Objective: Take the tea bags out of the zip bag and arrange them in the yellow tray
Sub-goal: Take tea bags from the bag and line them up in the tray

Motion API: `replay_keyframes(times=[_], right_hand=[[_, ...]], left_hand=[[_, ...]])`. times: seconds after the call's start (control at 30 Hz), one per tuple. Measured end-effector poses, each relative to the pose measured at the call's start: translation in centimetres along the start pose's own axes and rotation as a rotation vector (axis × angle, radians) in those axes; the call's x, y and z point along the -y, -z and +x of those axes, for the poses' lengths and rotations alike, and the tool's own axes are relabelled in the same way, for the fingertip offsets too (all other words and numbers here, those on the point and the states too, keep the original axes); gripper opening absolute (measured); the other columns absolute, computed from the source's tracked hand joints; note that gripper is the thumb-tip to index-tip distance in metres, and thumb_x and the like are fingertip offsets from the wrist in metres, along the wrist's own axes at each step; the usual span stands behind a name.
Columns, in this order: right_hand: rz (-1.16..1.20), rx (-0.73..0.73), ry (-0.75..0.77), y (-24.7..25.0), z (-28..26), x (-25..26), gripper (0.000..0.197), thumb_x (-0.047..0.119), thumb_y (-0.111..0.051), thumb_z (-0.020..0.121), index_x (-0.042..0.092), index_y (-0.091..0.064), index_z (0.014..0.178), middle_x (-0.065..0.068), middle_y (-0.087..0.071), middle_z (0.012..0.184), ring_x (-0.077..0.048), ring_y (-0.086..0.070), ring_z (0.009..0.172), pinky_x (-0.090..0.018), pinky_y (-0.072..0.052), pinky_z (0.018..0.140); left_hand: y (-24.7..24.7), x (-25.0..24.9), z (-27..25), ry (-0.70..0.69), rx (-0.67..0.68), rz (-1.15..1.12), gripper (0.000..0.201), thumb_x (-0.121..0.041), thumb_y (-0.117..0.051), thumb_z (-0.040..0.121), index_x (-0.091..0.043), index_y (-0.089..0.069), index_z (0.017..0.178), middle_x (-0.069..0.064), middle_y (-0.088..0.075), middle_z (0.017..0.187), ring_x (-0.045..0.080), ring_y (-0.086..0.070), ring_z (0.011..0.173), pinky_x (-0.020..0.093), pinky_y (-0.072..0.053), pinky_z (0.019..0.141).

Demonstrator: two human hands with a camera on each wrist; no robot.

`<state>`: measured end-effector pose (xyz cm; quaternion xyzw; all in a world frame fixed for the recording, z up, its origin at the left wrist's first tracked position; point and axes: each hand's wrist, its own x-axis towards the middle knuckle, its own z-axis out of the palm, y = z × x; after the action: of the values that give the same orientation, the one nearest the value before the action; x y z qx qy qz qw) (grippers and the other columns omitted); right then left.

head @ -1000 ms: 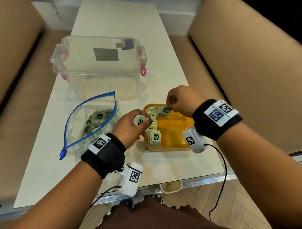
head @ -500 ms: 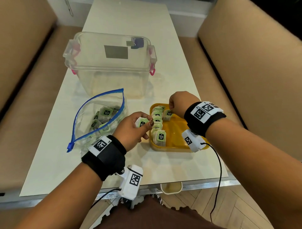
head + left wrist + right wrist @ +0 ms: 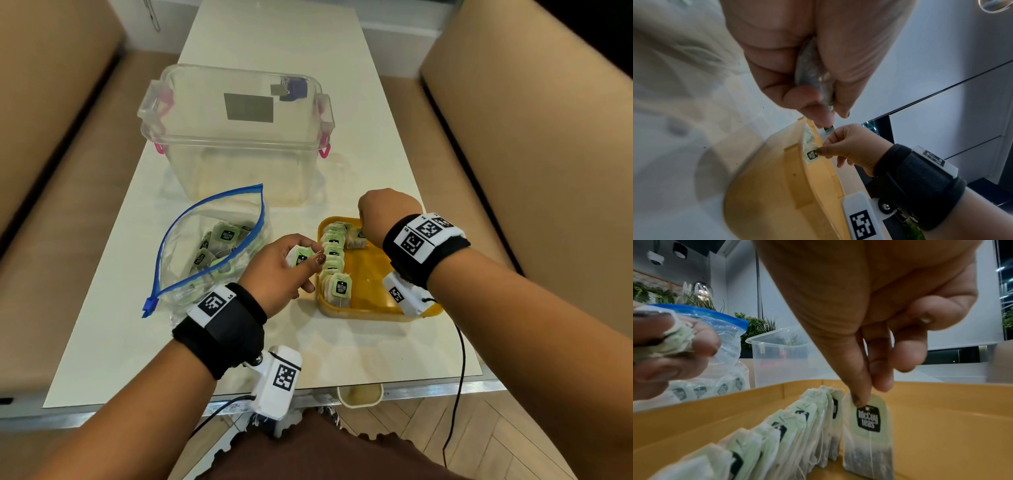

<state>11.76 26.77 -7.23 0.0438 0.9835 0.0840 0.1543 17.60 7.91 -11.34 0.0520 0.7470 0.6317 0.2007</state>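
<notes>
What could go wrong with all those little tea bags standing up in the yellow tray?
The standing row leans bag on bag, so a nudge might topple it. The right hand pinches one upright tea bag beside the row; released, it may tip. The left hand grips its bag bunched, perhaps crumpling it.

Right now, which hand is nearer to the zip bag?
Left. The left hand, holding a tea bag, sits between the zip bag and the yellow tray, close beside the bag. The right hand is over the tray's far end, pinching another tea bag.
</notes>
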Motion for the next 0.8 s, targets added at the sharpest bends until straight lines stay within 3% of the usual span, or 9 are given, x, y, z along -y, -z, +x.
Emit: replay_keyframes(times=[0.1, 0.23, 0.33, 0.4, 0.47, 0.53, 0.63, 0.73, 0.8], right_hand=[[0.021, -0.047, 0.002, 0.2, -0.1, -0.3, 0.011, 0.008, -0.055, 0.089, 0.012, -0.047, 0.084, -0.004, -0.048, 0.080, -0.026, -0.049, 0.075, -0.031, -0.040, 0.066], [0.061, 0.004, -0.062, -0.2, 0.6, -0.6, 0.018, 0.006, -0.053, 0.087, 0.012, -0.044, 0.072, -0.006, -0.049, 0.076, -0.029, -0.052, 0.075, -0.032, -0.044, 0.069], [0.091, 0.047, -0.107, -0.3, 0.8, -0.5, 0.019, 0.008, -0.054, 0.084, 0.012, -0.045, 0.068, -0.009, -0.051, 0.076, -0.033, -0.055, 0.075, -0.045, -0.053, 0.079], [0.101, 0.033, -0.084, -0.2, 0.6, -0.5, 0.022, 0.008, -0.056, 0.086, 0.014, -0.045, 0.068, -0.005, -0.047, 0.069, -0.030, -0.051, 0.072, -0.035, -0.050, 0.073], [0.112, 0.024, -0.052, 0.2, 0.3, -0.7, 0.012, 0.013, -0.060, 0.088, 0.011, -0.052, 0.079, -0.007, -0.057, 0.080, -0.028, -0.055, 0.076, -0.032, -0.045, 0.068], [0.131, 0.013, -0.035, 0.4, 0.1, -1.2, 0.015, 0.022, -0.064, 0.088, 0.010, -0.059, 0.094, -0.008, -0.064, 0.100, -0.028, -0.060, 0.089, -0.033, -0.046, 0.073], [0.187, -0.049, 0.005, 1.1, -0.7, -1.6, 0.025, 0.030, -0.064, 0.088, 0.011, -0.061, 0.104, -0.007, -0.063, 0.105, -0.026, -0.060, 0.096, -0.033, -0.048, 0.077], [0.337, -0.141, 0.135, 2.7, -2.7, -1.2, 0.020, 0.034, -0.066, 0.086, 0.016, -0.067, 0.095, 0.000, -0.064, 0.092, -0.016, -0.057, 0.081, -0.024, -0.042, 0.064], [0.470, -0.100, 0.251, 3.5, -4.3, -0.5, 0.017, 0.034, -0.068, 0.085, 0.018, -0.070, 0.092, 0.005, -0.063, 0.083, -0.006, -0.053, 0.067, -0.019, -0.038, 0.056]], left_hand=[[0.0, 0.0, 0.0, 0.005, 0.004, 0.005, 0.013, -0.028, -0.065, 0.088, -0.020, -0.063, 0.098, 0.013, -0.072, 0.089, 0.012, -0.059, 0.053, 0.022, -0.042, 0.048], [-0.1, -0.1, 0.1, 0.010, 0.014, 0.010, 0.013, -0.029, -0.066, 0.088, -0.021, -0.063, 0.097, 0.016, -0.071, 0.090, 0.013, -0.060, 0.055, 0.023, -0.041, 0.049], [-0.2, -0.1, 0.1, 0.010, 0.022, 0.012, 0.013, -0.030, -0.066, 0.088, -0.021, -0.063, 0.097, 0.017, -0.071, 0.090, 0.015, -0.060, 0.055, 0.025, -0.042, 0.050], [-0.3, -0.1, 0.1, 0.008, 0.021, 0.014, 0.012, -0.028, -0.067, 0.088, -0.021, -0.063, 0.097, 0.016, -0.071, 0.089, 0.016, -0.061, 0.056, 0.025, -0.042, 0.050], [-0.4, -0.1, 0.1, 0.007, 0.022, 0.008, 0.012, -0.028, -0.067, 0.087, -0.021, -0.064, 0.097, 0.016, -0.071, 0.087, 0.017, -0.061, 0.057, 0.025, -0.042, 0.050], [-0.4, -0.2, 0.0, 0.012, 0.030, -0.013, 0.014, -0.029, -0.066, 0.087, -0.020, -0.063, 0.097, 0.015, -0.071, 0.087, 0.017, -0.060, 0.057, 0.025, -0.042, 0.050], [-0.4, -0.7, -0.1, 0.067, 0.036, -0.149, 0.026, -0.041, -0.055, 0.092, -0.017, -0.062, 0.098, 0.010, -0.068, 0.084, 0.018, -0.057, 0.056, 0.024, -0.039, 0.048], [-0.5, -1.4, -0.1, 0.155, 0.028, -0.285, 0.055, -0.056, -0.034, 0.095, -0.011, -0.064, 0.100, 0.010, -0.067, 0.079, 0.019, -0.056, 0.054, 0.024, -0.037, 0.047], [-0.6, -1.7, 0.1, 0.178, 0.013, -0.345, 0.062, -0.059, -0.027, 0.096, -0.010, -0.064, 0.098, 0.013, -0.068, 0.077, 0.021, -0.055, 0.053, 0.024, -0.037, 0.046]])
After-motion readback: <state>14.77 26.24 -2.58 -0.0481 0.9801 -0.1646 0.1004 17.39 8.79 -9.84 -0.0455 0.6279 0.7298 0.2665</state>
